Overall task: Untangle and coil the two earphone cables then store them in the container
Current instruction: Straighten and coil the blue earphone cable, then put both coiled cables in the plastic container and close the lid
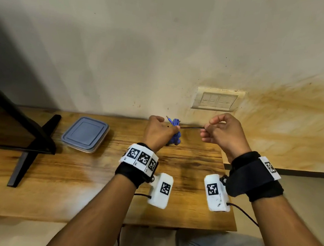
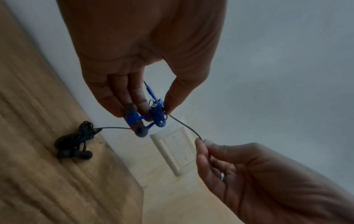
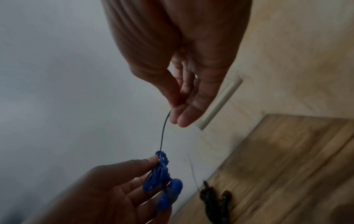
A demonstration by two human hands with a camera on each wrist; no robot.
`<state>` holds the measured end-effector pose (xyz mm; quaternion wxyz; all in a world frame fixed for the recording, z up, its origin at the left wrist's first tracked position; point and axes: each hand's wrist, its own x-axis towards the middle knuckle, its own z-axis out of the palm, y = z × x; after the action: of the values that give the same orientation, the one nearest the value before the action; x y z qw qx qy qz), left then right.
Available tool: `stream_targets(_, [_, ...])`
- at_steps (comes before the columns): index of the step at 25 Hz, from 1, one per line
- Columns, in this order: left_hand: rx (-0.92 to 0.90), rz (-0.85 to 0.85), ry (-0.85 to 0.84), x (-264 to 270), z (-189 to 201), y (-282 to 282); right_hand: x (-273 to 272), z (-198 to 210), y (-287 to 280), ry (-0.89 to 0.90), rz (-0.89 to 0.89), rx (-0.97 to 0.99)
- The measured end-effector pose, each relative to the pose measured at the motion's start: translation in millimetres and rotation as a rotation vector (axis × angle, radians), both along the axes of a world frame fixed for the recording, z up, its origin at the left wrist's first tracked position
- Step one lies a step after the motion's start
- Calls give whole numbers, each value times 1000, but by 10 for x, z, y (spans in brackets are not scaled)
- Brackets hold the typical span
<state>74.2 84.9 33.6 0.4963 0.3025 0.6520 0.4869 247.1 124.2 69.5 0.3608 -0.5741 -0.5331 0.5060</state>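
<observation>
My left hand [image 1: 161,131] pinches a bundle of blue earphones [image 2: 156,115] between thumb and fingers, raised above the wooden table [image 1: 94,175] near the wall. A thin black cable [image 1: 193,127] runs out of the blue bundle to my right hand [image 1: 223,132], which pinches its end between thumb and fingers. The rest of the black earphones [image 2: 74,143] lies bunched on the table below, its cable leading up into the blue bundle. The blue bundle [image 3: 162,178] and the black heap [image 3: 214,201] both show in the right wrist view.
A shallow lidded plastic container [image 1: 85,133] sits on the table at the left. A black stand [image 1: 28,140] occupies the far left. A switch plate [image 1: 218,99] is on the wall behind. The table's right edge [image 1: 228,187] lies under my right wrist.
</observation>
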Motion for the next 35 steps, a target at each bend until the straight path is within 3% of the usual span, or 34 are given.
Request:
stream_targets(3, [-70,-67,194,161,-209,90,159,-283,123,-224,21,-68])
stream_targets(7, [-172,-257,404,179,-404,99,196,-590,207,-320,125,-211])
stream_targets(9, [-171,-271,561,50,-363,76,171,-635,207,-359,167,-242])
stream_targets(11, [-114,-178,688,-190,-206,7,152,-597,225,-486,183,-117])
stream_targets(13, [-59,15,872,-586,-71,-91,119,-471,235,-688,156,159])
stream_targets(15, [-170,134,1083,-1048,-48,-217,19,-331,179,-752,124,443])
stream_targets(17, [-396,113,1096,-1472,-138,-382,-166,-216,59,-693,151,594])
stream_targets(19, [-575,15,1022,-1727,-287,-524,-358,-175,-79,-661,269,606])
stream_targets(22, [-635,-29,1009,-1810,-395,-642,-620,-200,-234,-630,490,577])
stream_targets(25, [-540,-72,935,-1601,-324,-672,-840,-311,-333,-659,660,462])
stream_targets(28, [-422,-244,848,-1202,-357,-728,-1019,-544,-357,-601,652,181])
stream_targets(32, [-367,-335,820,-937,-399,-760,-1116,-706,-329,-168,412,-352])
stream_targets(35, [-380,-360,794,-956,-322,-751,-1097,-712,-331,38,293,-522])
